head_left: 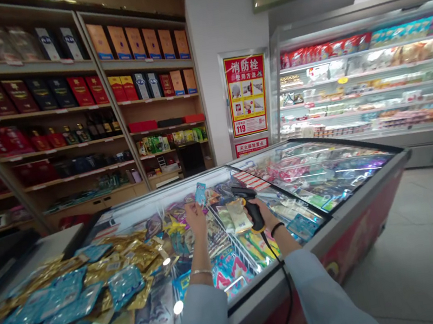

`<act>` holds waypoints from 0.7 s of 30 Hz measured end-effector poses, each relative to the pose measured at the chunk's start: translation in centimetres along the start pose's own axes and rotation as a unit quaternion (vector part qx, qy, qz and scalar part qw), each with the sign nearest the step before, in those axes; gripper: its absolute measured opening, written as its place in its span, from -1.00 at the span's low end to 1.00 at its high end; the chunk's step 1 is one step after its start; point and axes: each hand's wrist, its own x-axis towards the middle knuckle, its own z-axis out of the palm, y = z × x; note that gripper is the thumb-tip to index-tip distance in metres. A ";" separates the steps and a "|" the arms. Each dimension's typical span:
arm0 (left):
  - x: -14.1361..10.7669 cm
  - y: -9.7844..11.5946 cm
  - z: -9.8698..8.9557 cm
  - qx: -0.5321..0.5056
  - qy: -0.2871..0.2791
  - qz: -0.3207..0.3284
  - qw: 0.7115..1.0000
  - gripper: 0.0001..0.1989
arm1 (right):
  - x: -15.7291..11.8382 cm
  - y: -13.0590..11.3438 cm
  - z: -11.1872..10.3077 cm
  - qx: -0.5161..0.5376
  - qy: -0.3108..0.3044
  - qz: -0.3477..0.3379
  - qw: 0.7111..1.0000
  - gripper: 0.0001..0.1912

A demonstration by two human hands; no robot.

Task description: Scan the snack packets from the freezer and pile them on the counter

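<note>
Above the glass top of a chest freezer, my left hand (196,218) pinches a small blue packet (200,193) by its lower end and holds it upright. To its right, my right hand (264,213) is wrapped round the handle of a black barcode scanner (254,212), whose head points left toward the packet. A black cable (287,276) hangs from the scanner down over the freezer's front edge. Close to the scanner is a pale packet (239,216); whether it lies on or under the glass I cannot tell.
Gold packets (132,249) and blue packets (66,290) are heaped on the freezer's left part. Its grey rim (354,200) runs along the right front. Behind stand shelves of boxed goods (68,109), a red poster (249,95) and a refrigerated display (369,88).
</note>
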 end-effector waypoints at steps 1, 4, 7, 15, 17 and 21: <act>0.2 -0.1 -0.1 -0.005 0.006 0.001 1.000 -0.85 | 0.1 0.3 0.3 -0.004 -0.008 0.012 1.000 -0.71; 0.6 -0.4 -0.3 -0.041 0.021 -0.010 0.999 -0.83 | 0.2 0.8 1.2 -0.022 -0.032 0.038 0.999 -0.70; 0.8 -0.6 -0.2 -0.082 0.027 -0.014 0.996 -0.81 | 0.1 1.0 1.8 -0.037 -0.042 0.049 0.997 -0.69; 1.0 -0.9 -0.1 -0.122 0.023 -0.009 0.992 -0.76 | 0.0 1.0 1.9 -0.042 -0.052 0.054 0.996 -0.71; 1.0 -1.0 -0.1 -0.136 0.026 -0.009 0.990 -0.74 | -0.1 1.0 1.9 -0.037 -0.049 0.046 0.997 -0.72; 1.0 -0.9 -0.1 -0.156 0.018 -0.018 0.987 -0.71 | -0.3 0.9 1.9 -0.019 -0.049 0.032 0.998 -0.74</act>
